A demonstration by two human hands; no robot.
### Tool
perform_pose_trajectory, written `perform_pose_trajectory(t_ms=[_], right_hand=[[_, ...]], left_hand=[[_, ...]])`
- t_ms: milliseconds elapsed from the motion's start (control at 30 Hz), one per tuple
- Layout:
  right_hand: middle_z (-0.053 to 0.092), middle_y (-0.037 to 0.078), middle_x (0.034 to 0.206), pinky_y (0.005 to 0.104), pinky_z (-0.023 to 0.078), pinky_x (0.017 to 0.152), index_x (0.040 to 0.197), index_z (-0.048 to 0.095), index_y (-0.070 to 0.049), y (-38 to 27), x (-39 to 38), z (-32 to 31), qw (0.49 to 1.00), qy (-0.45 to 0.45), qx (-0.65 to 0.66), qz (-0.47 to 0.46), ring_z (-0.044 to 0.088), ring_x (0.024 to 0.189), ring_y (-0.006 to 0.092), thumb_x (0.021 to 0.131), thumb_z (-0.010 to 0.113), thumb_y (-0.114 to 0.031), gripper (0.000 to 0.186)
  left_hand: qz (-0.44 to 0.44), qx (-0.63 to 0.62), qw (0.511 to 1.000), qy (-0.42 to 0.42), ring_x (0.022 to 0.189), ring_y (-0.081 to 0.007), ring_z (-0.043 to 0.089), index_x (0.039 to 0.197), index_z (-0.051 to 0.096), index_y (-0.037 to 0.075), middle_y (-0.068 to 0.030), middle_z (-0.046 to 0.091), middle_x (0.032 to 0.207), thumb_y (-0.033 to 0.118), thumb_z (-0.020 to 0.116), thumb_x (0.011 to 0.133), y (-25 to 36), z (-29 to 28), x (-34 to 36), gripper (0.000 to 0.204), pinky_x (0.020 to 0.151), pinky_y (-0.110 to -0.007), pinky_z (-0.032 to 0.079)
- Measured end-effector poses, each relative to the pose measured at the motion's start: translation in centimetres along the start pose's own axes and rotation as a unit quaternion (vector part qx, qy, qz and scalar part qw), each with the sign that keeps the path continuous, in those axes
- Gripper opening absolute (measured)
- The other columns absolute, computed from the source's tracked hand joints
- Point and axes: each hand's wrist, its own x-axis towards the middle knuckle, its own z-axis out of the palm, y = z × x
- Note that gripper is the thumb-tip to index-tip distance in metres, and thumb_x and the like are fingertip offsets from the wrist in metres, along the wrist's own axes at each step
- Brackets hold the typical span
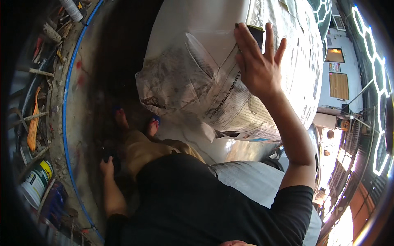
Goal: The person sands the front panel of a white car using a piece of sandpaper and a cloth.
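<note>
My right hand (pixel 261 61) lies with spread fingers on a dark flat piece (pixel 256 37) at the upper part of a rounded white vehicle panel (pixel 193 16) largely covered in taped newspaper (pixel 221 98). My left hand (pixel 106 166) hangs low at the lower left, fingers curled round a dark object that I cannot make out against the shadow. My sandalled feet (pixel 154 125) show beside the papered panel, below which is a pale glossy surface (pixel 250 149).
A blue hose (pixel 66 106) runs along the concrete edge on my left, beside clutter and a white bucket (pixel 36 183). A grey covered surface (pixel 250 176) is close by my right side. Hexagon lights (pixel 371 53) line the far right, near a pale wall.
</note>
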Motion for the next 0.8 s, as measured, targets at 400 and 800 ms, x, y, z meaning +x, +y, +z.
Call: perform_pose_trajectory(t_ms=[400,800], right_hand=[[0.024,-0.007,0.171,0.0758,0.003,0.122,0.164,0.033,-0.028,-1.9,-4.2,2.4,0.995,-0.076,0.036,-0.061,0.009,0.161,0.037,0.103,0.059,-0.029,0.066],[0.023,-0.007,0.173,0.0711,-0.008,0.123,0.165,0.031,-0.028,-0.4,-2.1,1.1,0.997,-0.047,0.058,-0.013,0.007,0.161,0.0341,0.106,0.053,-0.034,0.064]], left_hand=[[0.027,-0.002,1.0,0.011,0.118,-0.0328,0.066,0.135,0.063,-0.004,-0.0217,0.069,0.128,0.025,0.074,0.09,-1.3,1.6,1.1,0.054,0.103,-0.042,0.048],[0.019,-0.028,0.999,0.026,0.122,-0.0354,0.064,0.133,0.063,-0.006,-0.0245,0.066,0.133,0.028,0.077,0.085,-3.4,2.0,2.6,0.06,0.105,-0.042,0.048]])
